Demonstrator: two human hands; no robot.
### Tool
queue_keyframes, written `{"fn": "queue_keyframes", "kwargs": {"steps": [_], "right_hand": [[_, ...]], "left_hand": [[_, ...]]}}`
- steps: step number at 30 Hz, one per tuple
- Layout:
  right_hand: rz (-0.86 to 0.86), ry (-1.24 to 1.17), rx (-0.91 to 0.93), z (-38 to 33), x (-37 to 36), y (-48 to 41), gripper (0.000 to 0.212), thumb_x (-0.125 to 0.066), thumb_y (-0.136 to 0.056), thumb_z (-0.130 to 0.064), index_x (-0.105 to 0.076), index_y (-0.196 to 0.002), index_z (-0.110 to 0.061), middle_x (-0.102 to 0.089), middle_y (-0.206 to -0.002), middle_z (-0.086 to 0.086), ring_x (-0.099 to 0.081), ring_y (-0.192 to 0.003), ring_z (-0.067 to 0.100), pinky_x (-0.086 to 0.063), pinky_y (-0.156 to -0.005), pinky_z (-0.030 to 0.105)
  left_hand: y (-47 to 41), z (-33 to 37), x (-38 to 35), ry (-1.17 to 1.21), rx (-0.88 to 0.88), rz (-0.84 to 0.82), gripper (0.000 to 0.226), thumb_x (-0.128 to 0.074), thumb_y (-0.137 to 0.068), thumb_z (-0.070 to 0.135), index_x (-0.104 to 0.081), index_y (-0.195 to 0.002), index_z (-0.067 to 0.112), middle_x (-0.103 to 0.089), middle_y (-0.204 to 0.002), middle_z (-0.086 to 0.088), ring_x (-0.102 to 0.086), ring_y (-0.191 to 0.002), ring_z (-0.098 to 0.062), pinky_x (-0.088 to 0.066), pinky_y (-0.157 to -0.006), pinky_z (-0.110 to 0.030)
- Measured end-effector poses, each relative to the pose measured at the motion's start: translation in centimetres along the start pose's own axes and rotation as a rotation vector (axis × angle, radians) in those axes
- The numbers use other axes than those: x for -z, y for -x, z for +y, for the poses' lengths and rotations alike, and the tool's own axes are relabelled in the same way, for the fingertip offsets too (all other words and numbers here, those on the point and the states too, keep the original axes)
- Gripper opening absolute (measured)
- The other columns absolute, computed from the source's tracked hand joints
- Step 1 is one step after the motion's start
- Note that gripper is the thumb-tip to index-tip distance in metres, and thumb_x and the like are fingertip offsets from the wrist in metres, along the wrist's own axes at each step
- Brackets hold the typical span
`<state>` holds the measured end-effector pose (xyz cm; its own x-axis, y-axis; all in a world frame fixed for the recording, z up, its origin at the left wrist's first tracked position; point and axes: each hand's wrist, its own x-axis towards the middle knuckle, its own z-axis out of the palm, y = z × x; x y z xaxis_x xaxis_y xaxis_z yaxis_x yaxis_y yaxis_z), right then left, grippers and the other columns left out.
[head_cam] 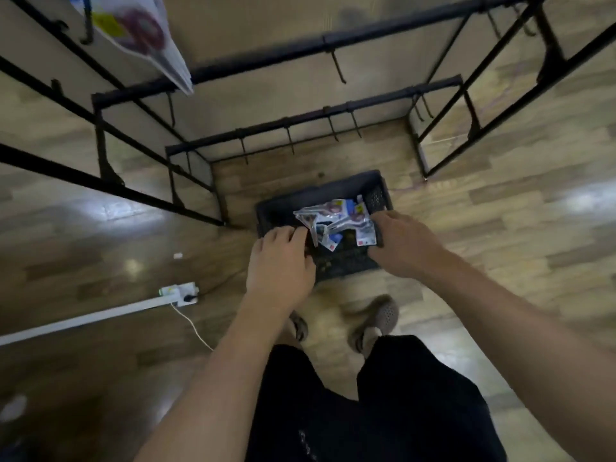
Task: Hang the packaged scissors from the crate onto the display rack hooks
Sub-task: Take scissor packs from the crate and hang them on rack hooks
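No legible text; labels on scissor packages (346, 221) too blurred.

The floor (500, 211) is glossy wood-pattern plank, with pale glare patches on it. A beige wall (266, 25) stands beyond. At left a white trunking (83, 320) runs along the floor to a socket strip (180, 291), from which a white cord (195, 326) trails.

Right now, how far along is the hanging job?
Done: some hung packs on a top-left hook. In hand: the right hand grips loose packs over the crate; the left hand is at their edge. Left: those packs, and most hooks in view are bare.
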<state>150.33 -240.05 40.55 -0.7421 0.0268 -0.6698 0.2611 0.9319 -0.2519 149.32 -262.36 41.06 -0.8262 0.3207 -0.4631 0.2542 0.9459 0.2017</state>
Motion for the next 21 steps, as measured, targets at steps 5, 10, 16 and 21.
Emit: {"fn": "queue_keyframes", "kwargs": {"steps": [5,10,16,21], "right_hand": [[-0.059,0.117,0.076,4.6,-9.4,-9.7,0.064,-0.059,-0.095,-0.036,-0.036,-0.151,-0.016,-0.046,-0.151,0.010,-0.047,-0.135,0.033,-0.046,-0.105,0.045],[-0.160,0.173,0.064,9.7,-22.0,-23.0,0.061,-0.060,-0.094,-0.037,-0.038,-0.147,-0.016,-0.047,-0.147,0.011,-0.049,-0.131,0.035,-0.044,-0.100,0.044],[-0.258,0.307,0.167,12.9,-34.9,-39.4,0.059,-0.059,-0.097,-0.030,-0.032,-0.148,-0.018,-0.057,-0.129,0.014,-0.057,-0.114,0.036,-0.049,-0.082,0.042],[-0.079,0.402,0.357,10.6,-41.4,-53.5,0.068,-0.057,-0.094,-0.042,-0.030,-0.152,-0.018,-0.046,-0.147,0.018,-0.045,-0.133,0.040,-0.043,-0.102,0.047]], "left_hand": [[-4.0,-2.7,-12.8,0.059,0.088,-0.088,0.054,-0.050,-0.101,0.036,-0.039,-0.153,0.023,-0.046,-0.152,0.000,-0.040,-0.141,-0.024,-0.034,-0.116,-0.041],[-12.3,-6.9,-26.3,-0.025,0.118,-0.203,0.061,-0.048,-0.104,0.041,-0.029,-0.159,0.022,-0.043,-0.157,0.000,-0.036,-0.146,-0.025,-0.034,-0.117,-0.045],[-18.8,-7.5,-36.3,-0.040,0.018,-0.235,0.072,-0.042,-0.103,0.052,-0.007,-0.163,0.032,-0.027,-0.164,0.010,-0.019,-0.154,-0.016,-0.020,-0.124,-0.040],[-20.2,-8.2,-40.3,-0.129,-0.149,-0.203,0.066,-0.041,-0.094,0.059,-0.035,-0.155,0.036,-0.052,-0.145,0.015,-0.050,-0.138,-0.016,-0.043,-0.110,-0.039]]}}
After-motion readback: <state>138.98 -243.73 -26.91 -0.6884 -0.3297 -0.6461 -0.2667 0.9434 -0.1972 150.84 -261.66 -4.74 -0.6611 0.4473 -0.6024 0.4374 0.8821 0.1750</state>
